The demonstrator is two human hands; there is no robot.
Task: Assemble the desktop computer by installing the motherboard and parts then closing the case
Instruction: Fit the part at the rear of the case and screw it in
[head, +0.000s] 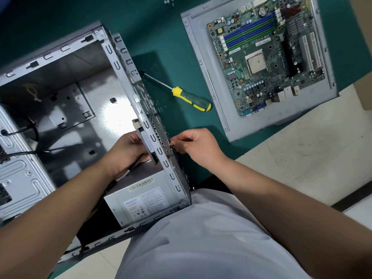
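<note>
Open desktop case lies on its side on a green work mat, interior facing up, its perforated rear panel standing on edge at the case's right side. Left hand reaches inside the case and grips a flat black part, prob. a fan, held against the inner face of the rear panel. Right hand is outside the case, fingertips pinching a small dark fastener at the panel's outer face. Power supply w/ barcode labels sits in the case's near corner, just below the left hand. Yellow-and-green screwdriver lies on the mat just right of the case, tip toward it. Motherboard rests on a grey side panel well right of the case, not yet installed. Loose screws lie on the mat far beyond the case.
</note>
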